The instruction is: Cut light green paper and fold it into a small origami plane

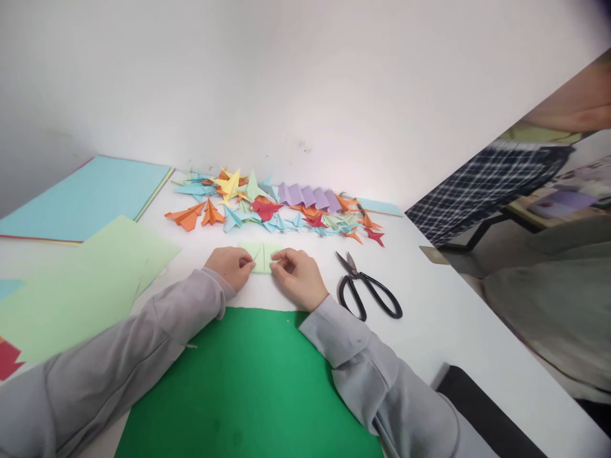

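The left grip (233,267) is clamped, thumb and forefinger together, on the left end of a small folded pale green paper (260,264). The right grip (300,275) touches its right end, thumb and forefinger nearly meeting; whether they pinch it, I cannot tell. The paper lies between both grips, a dark line running down its middle.

The hands face each other, fingers bent inward, wrists low over the white bench (424,305). Grey-sleeved forearms slant in from the lower corners, partly over a green sheet (248,381) nearer than the grips. Black-handled scissors (356,275) lie just right of the right grip; folded paper shapes (267,210) sit beyond both.
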The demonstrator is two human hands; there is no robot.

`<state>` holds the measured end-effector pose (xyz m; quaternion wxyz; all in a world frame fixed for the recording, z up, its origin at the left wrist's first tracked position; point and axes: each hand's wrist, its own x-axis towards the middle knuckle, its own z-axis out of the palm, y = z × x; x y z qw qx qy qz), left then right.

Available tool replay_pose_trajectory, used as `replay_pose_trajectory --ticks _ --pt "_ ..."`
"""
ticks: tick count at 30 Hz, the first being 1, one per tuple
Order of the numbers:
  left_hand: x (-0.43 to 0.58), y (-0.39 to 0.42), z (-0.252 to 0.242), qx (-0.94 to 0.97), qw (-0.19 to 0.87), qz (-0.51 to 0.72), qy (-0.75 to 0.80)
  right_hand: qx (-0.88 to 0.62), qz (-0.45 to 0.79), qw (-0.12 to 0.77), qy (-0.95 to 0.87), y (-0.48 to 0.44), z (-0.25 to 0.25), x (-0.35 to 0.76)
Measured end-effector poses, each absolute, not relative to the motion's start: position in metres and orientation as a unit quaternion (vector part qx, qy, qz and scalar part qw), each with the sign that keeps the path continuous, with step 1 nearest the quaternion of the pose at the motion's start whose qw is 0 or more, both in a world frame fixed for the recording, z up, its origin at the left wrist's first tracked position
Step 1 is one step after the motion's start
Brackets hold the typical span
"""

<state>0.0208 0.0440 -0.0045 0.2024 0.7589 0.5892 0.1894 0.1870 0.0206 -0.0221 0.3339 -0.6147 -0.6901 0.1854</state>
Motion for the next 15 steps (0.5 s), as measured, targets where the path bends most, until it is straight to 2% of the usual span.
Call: replay_pose_trajectory --ticks 5,8,15 --pt "0.0205 0.0422 0.0018 0.756 0.222 0.151 0.597 -0.578 0.248 0.362 -0.688 0.0228 -0.0234 0.1913" --pt "0.0201 0.0426 0.0046 0.755 0.235 0.129 0.598 -0.581 0.275 0.347 -0.683 0.0244 -0.0222 0.1917" --pt "0.0214 0.0412 -0.0004 0.767 0.222 0.136 0.587 -0.62 0.196 0.291 -0.702 0.0236 -0.0217 0.1862"
